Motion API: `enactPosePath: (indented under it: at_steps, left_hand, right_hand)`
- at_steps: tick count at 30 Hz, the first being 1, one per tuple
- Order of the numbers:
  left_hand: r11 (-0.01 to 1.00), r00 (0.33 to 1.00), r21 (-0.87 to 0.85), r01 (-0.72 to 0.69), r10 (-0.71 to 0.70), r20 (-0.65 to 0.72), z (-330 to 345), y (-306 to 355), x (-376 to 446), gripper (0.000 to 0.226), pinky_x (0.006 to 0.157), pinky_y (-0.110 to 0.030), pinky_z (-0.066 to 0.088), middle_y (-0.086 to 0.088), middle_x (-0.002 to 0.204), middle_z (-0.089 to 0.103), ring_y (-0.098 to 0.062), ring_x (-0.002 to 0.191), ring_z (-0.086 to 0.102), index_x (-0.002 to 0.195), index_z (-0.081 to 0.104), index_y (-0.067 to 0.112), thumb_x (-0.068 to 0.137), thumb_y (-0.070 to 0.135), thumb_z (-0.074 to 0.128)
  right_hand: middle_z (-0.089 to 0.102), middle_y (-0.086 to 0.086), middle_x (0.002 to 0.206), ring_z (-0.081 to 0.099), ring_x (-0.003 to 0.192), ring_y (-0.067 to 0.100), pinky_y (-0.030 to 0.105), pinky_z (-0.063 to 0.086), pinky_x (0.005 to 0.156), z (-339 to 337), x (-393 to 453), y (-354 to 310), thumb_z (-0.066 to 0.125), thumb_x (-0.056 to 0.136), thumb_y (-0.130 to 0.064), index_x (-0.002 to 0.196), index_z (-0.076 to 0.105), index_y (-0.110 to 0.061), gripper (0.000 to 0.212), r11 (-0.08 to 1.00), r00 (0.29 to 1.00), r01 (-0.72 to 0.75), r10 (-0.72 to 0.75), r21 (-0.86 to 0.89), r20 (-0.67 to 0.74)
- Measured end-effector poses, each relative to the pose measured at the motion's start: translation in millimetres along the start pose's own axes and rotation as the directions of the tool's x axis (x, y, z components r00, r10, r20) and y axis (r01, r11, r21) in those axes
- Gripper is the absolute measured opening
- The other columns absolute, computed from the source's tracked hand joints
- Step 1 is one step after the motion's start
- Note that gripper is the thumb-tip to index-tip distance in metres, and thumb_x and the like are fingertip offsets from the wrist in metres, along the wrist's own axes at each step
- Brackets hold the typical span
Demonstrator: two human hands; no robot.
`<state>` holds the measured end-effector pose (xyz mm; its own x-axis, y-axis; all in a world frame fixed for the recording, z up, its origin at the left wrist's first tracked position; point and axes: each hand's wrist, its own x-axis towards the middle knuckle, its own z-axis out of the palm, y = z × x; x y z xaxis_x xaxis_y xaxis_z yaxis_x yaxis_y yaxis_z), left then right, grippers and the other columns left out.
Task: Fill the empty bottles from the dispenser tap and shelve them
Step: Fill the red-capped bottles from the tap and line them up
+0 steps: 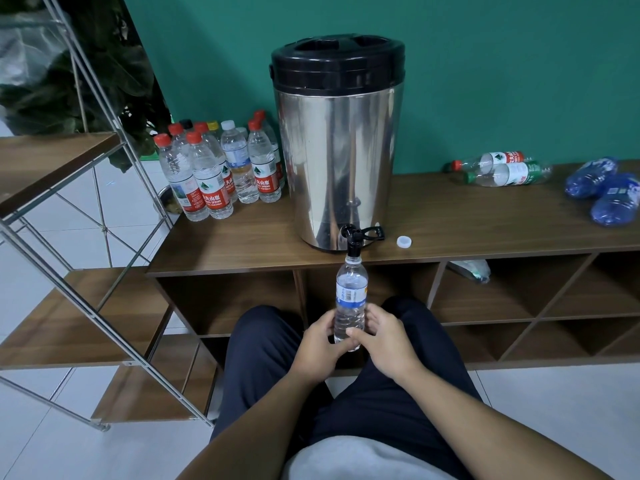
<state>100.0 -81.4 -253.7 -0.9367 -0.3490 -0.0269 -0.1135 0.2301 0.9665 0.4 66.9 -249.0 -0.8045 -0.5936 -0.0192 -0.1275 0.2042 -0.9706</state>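
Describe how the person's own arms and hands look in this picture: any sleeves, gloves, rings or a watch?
Both forearms are bare up to the frame edge, so no sleeves show. The left hand and the right hand wear no gloves, and no rings, watch or bracelet are visible on the fingers or wrists. Below the arms appear dark navy trousers and a light grey shirt hem.

Left grip (320, 344) curled, thumb forward | right grip (382, 341) curled, fingers wrapped | both forearms extended, wrists close together

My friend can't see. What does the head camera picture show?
Two hands, left hand and right hand, hold an open bottle under the tap of a steel dispenser. Its cap lies on the wooden cabinet.
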Motion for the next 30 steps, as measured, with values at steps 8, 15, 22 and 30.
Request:
enactPosePath:
  at_steps: [8, 15, 22, 30]
  left_hand:
    - [1.0, 1.0, -0.005, -0.001, 0.001, -0.003, -0.2, -0.3, -0.2, 0.051, 0.113, -0.049, 0.059, 0.01, 0.131, 0.08, -0.012, 0.125, 0.075, 0.144, 0.069, 0.03, 0.098, 0.016, 0.087]
    - [1.0, 1.0, -0.003, -0.018, 0.018, -0.008, -0.1, -0.7, 0.2, 0.05, 0.111, -0.052, 0.06, 0.007, 0.132, 0.08, -0.015, 0.124, 0.076, 0.144, 0.069, 0.031, 0.099, 0.019, 0.087]
    - [1.0, 1.0, 0.002, -0.019, 0.019, 0.0, -0.8, -0.4, 0.5, 0.053, 0.113, -0.05, 0.059, 0.008, 0.133, 0.08, -0.014, 0.126, 0.075, 0.146, 0.068, 0.03, 0.099, 0.018, 0.087]
    - [1.0, 1.0, 0.004, -0.018, 0.018, 0.004, -0.7, -0.3, 0.2, 0.053, 0.113, -0.05, 0.059, 0.008, 0.133, 0.079, -0.014, 0.126, 0.075, 0.146, 0.068, 0.031, 0.099, 0.018, 0.087]
  right_hand:
    - [0.082, -0.011, 0.118, 0.078, 0.114, 0.009, 0.035, 0.062, 0.101, 0.3, -0.7, -1.2, 0.081, 0.095, 0.0, 0.136, 0.07, -0.023, 0.048, 1.0, 1.0, 0.003, -0.003, 0.002, 0.002]
    - [0.082, -0.01, 0.121, 0.077, 0.115, 0.009, 0.039, 0.062, 0.104, 0.3, -0.7, -0.9, 0.082, 0.095, 0.0, 0.14, 0.069, -0.021, 0.051, 1.0, 1.0, 0.003, -0.003, -0.001, 0.003]
    - [0.082, -0.011, 0.12, 0.077, 0.115, 0.008, 0.036, 0.062, 0.104, 0.2, -1.2, -2.4, 0.081, 0.095, 0.0, 0.138, 0.07, -0.022, 0.05, 1.0, 1.0, 0.002, -0.002, 0.0, 0.002]
    - [0.082, -0.014, 0.119, 0.077, 0.115, 0.006, 0.031, 0.061, 0.103, 0.0, -2.3, -4.0, 0.082, 0.095, 0.0, 0.138, 0.07, -0.022, 0.05, 1.0, 1.0, -0.002, 0.002, -0.003, -0.003]
